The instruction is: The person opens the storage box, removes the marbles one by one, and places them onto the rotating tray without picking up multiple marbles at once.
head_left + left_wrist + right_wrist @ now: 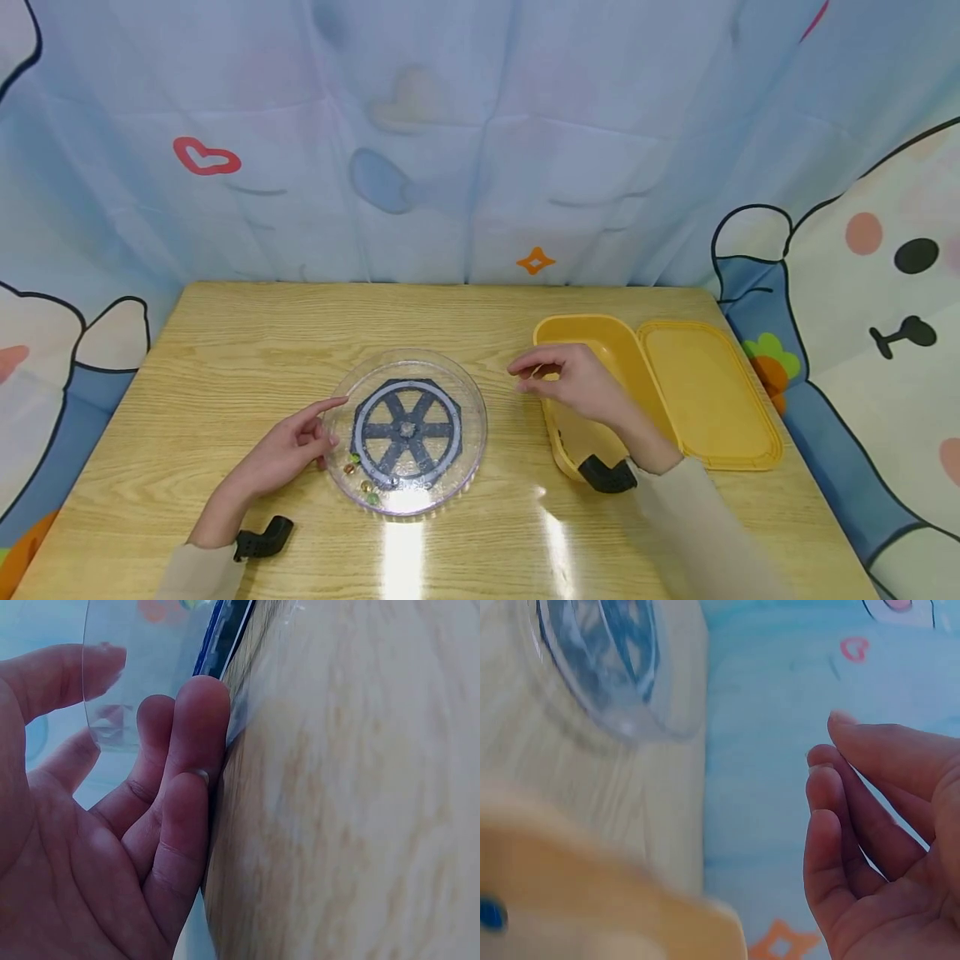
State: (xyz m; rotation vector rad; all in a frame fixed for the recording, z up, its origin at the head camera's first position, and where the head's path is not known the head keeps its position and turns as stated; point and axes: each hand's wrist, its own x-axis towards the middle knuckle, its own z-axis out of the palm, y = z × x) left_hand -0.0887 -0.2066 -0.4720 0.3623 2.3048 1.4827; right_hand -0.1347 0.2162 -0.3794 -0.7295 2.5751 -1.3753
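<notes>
A clear round dish (468, 450) stands on the table, with a dark six-spoked wheel shape (407, 429) at its middle. Several small green and amber marbles (367, 486) lie at its near left side. My left hand (288, 446) holds the dish's left rim, one finger reaching over it and others bent low against the outside wall, close to the tabletop. Over the yellow box (637, 367) hovers my right hand (573, 382), its fingers loosely bent and the thumb near the fingertips. Nothing shows between them in the right wrist view. Inside the box is a small blue marble (491, 911).
A flat yellow lid (708, 396) lies against the box's right side on the wooden table (255, 358). Behind the table's back edge hangs a printed blue curtain (465, 167). Black wrist cameras are strapped to both wrists.
</notes>
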